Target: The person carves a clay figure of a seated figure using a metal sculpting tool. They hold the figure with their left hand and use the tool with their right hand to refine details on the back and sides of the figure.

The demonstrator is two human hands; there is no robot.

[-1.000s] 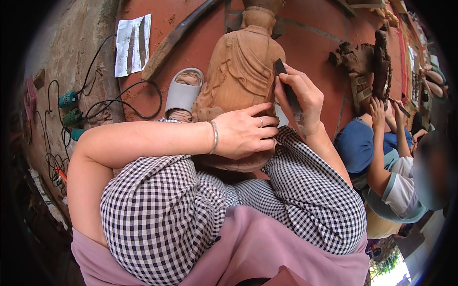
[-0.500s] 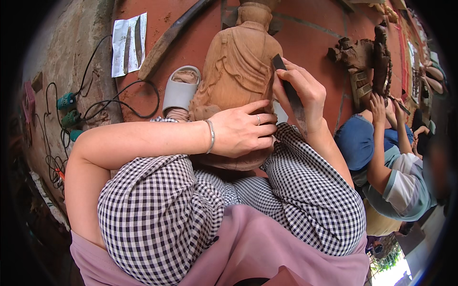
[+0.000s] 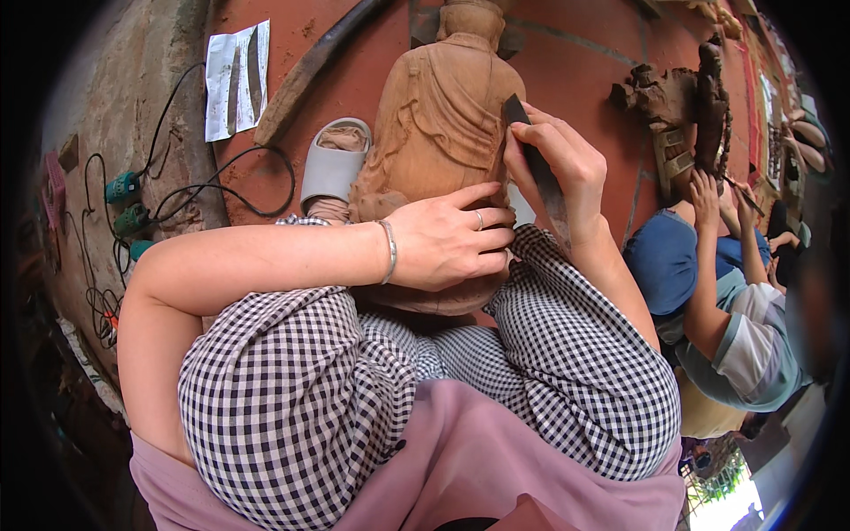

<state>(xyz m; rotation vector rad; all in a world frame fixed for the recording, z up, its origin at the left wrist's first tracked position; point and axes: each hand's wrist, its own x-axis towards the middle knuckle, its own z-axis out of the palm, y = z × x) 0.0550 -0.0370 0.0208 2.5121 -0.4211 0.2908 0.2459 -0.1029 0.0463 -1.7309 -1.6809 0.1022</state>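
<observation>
I've got the statue (image 3: 443,111) base-first between the knees (image 3: 274,350), left hand (image 3: 453,241) loosely spread over its lower back, right hand (image 3: 569,168) closed round a dark tool (image 3: 540,171) at its right edge; I'd brace firmly, stroke lightly.

Loose trousers (image 3: 274,380) in black-and-white check are worn, gathered in folds about the knees. They are paired with a plain mauve top (image 3: 469,442), by which the forearms are left uncovered. The left wrist is circled by a narrow silver-coloured bangle (image 3: 390,252), and a slim ring (image 3: 480,220) is worn on the left grip (image 3: 443,243). A wrinkled beige sock (image 3: 343,138) is covered by a grey open-toed slide (image 3: 335,174).
</observation>
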